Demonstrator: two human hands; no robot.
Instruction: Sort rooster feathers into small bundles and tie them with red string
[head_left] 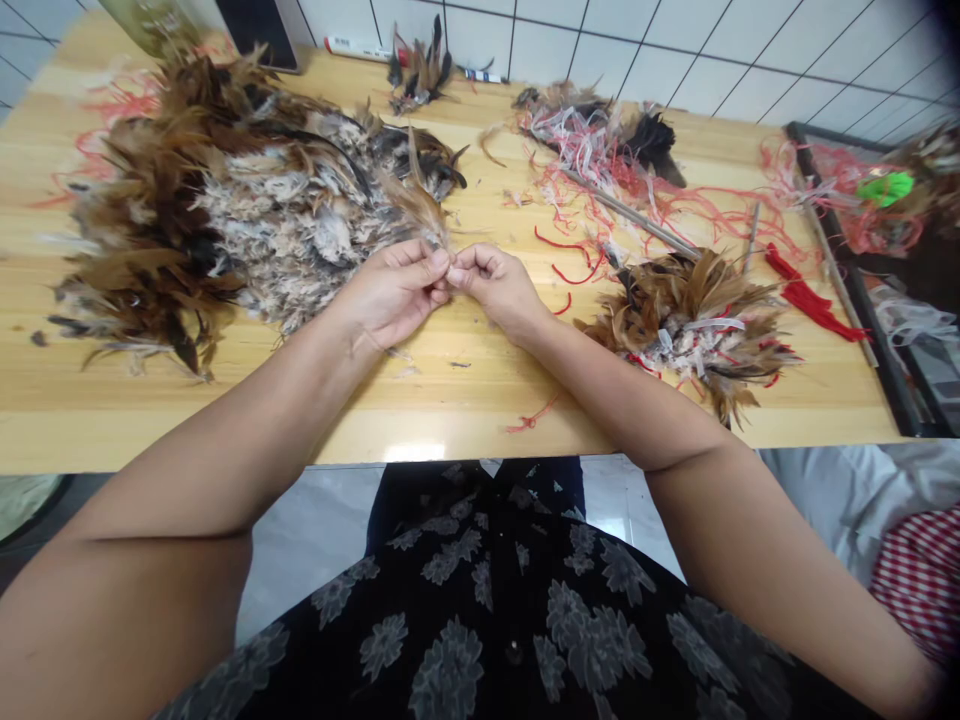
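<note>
My left hand (397, 292) is closed in a pinch on a small bunch of brown feathers (421, 207), whose tips point up and away from me. Fingertip to fingertip with it, my right hand (501, 290) is pinched as well; whatever lies between its fingers is too small to make out. Just left of both hands spreads a large pile of feathers (281, 205), brown round the outside and fluffy grey-white in the middle. To the right of my right hand lies a bundle of brown feathers (667, 310) tied with red and white bits.
Pink and white strings (577, 140) tangle at the back right, beside a thin grey rod (630, 213). Red cord (814, 295) lies near a dark-framed tray (847, 250). A marker (360, 48) and a small feather bunch (421, 70) rest by the tiled wall.
</note>
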